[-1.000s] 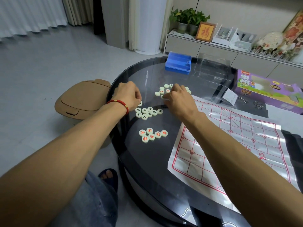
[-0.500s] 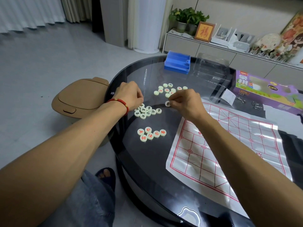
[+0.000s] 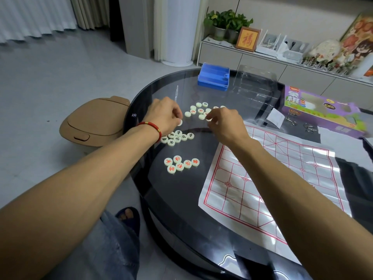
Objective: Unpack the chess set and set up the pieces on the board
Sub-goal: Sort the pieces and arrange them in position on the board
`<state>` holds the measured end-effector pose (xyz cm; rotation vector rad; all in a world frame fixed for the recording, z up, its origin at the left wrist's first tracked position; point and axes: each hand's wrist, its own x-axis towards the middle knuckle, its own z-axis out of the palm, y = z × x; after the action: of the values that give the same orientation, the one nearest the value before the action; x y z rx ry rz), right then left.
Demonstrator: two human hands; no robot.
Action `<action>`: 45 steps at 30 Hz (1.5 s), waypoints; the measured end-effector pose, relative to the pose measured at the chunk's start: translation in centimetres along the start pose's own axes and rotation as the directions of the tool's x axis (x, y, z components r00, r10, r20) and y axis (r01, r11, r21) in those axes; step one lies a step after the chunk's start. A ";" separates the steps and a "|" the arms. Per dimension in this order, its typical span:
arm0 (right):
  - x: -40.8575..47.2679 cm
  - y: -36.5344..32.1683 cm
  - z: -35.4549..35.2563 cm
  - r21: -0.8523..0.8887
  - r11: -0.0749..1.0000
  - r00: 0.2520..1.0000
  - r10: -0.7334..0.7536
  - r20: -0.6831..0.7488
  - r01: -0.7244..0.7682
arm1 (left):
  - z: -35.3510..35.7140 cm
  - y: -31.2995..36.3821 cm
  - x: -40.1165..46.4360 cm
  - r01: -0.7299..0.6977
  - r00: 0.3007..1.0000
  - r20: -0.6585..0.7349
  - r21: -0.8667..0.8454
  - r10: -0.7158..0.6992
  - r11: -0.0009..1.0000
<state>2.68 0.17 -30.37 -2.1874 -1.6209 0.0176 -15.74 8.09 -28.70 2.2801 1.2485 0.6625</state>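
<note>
Table: round dark glass coffee table (image 3: 181, 209), its top reflecting the room; everything of the set lies on it.
Board: white flexible sheet board (image 3: 272, 178) with a red grid, lying flat on the right half of the table; its long axis runs from the near edge away toward the far right, one near corner pointing at the person. No pieces stand on it.
Box: purple game box (image 3: 323, 110) at the far right, lying on its side, long axis across the view.
Clear tray: transparent plastic insert (image 3: 254, 91) beyond the board, next to the blue case.
Blue case: blue plastic case (image 3: 214, 76) at the far edge of the table, lying flat.
Left hand: left hand (image 3: 163, 116), red bracelet at the wrist, fingers curled down; its fingertips pinch one pale disc piece (image 3: 180, 122) above the black-marked group.
Right hand: right hand (image 3: 226, 126), fingers curled, thumb and forefinger pinching a pale piece (image 3: 209, 118) at the near edge of the unsorted pile.
Unsorted pile: loose pale disc pieces (image 3: 198, 111) between and just beyond the two hands, some face up, some blank side up.
Black-marked group: cluster of pieces with black characters (image 3: 178, 137) just beside the left wrist, faces up.
Red-marked group: six pieces with red characters (image 3: 180, 163), touching one another, nearer the person and left of the board.
</note>
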 end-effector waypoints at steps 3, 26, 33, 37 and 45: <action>0.7 0.0 0.5 -0.126 0.991 0.999 -0.049 0.002 0.049 | 0.4 -0.5 0.7 -0.004 1.000 0.006 0.034 0.004 0.999; -2.0 -0.4 -1.0 0.769 0.585 0.966 0.148 0.211 -0.258 | 0.2 1.3 -0.3 -0.059 0.994 0.090 -0.090 0.068 0.994; -2.2 -1.4 -1.4 0.812 0.545 0.978 0.120 0.171 -0.208 | 0.4 2.3 -0.9 -0.039 0.995 0.079 -0.201 0.056 0.979; -0.6 0.5 -0.8 0.322 0.939 0.975 0.170 -0.140 -0.118 | 0.3 1.4 0.1 -0.070 0.998 -0.002 -0.062 0.070 0.996; 0.4 1.7 1.0 -0.129 0.991 0.998 -0.031 -0.051 0.024 | 1.9 0.6 1.2 -0.167 0.984 0.084 0.129 0.157 0.977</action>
<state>4.11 0.41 -31.73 -2.2399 -1.6650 -0.1558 -13.62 8.48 -29.62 2.5150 1.1120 0.5592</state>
